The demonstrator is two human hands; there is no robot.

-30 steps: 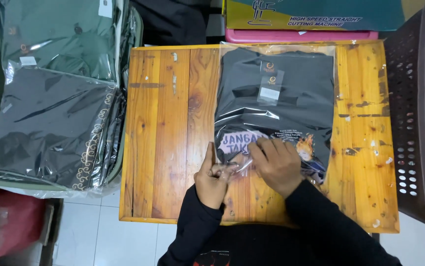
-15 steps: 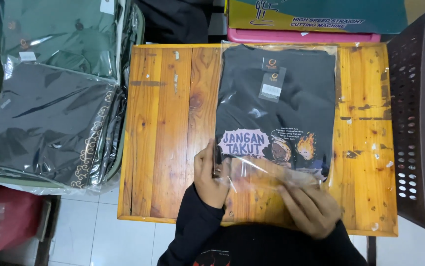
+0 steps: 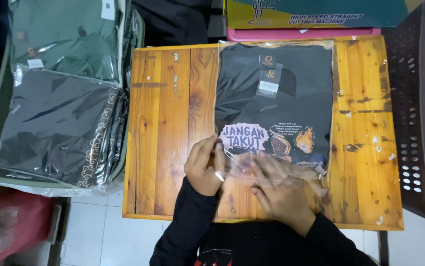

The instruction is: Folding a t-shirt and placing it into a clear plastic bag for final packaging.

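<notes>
A folded black shirt [image 3: 276, 98] with a printed picture and a hang tag lies in a clear plastic bag [image 3: 321, 167] on a small wooden table [image 3: 168, 123]. My left hand [image 3: 203, 165] pinches the bag's near left edge beside the print. My right hand [image 3: 276, 189] lies flat on the bag's loose near flap, fingers spread, pressing it onto the table. Both sleeves are black.
Left of the table stand stacks of bagged folded shirts, black [image 3: 54, 123] in front and green [image 3: 64, 34] behind. A dark perforated plastic basket [image 3: 414, 113] stands at the right. A long box [image 3: 316, 12] and a pink edge [image 3: 301, 33] lie beyond the table. White floor tiles show below.
The shirt now sits fully inside the bag. My right hand went from the print down to the near edge, then up onto the flap. The left hand stayed at the bag's left edge.
</notes>
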